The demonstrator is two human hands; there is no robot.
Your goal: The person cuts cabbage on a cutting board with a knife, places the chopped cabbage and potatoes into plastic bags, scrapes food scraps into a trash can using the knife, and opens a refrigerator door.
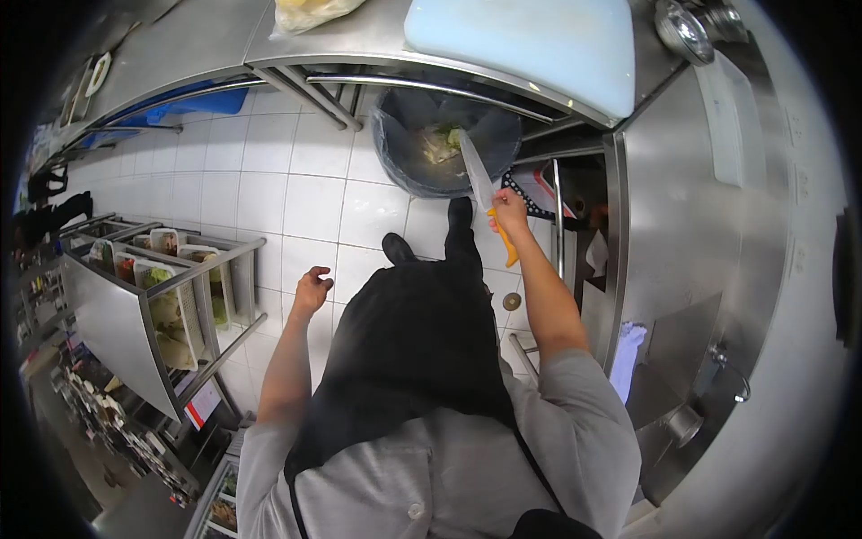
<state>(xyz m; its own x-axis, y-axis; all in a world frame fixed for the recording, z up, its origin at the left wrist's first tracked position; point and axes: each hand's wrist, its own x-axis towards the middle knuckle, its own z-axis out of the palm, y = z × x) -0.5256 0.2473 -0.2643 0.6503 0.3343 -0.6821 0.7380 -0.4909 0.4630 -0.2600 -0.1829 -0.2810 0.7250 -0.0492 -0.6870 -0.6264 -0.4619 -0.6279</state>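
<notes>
Grips yellow-handled knife (pixel 479 182) in closed right hand (pixel 509 212); aims blade beyond fingers toward lined bin (pixel 393 160). Holds left hand (pixel 312 291) half-curled, empty.

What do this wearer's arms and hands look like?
Short grey sleeves, left and right, end near the elbows, leaving the forearms bare. The left hand and right hand are ungloved. No watch or bracelet shows; rings are too small to tell.

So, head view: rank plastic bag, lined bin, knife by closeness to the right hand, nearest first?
1. Knife: in the right hand.
2. Lined bin: on the floor ahead, slightly left.
3. Plastic bag: farther left, on the counter.
</notes>
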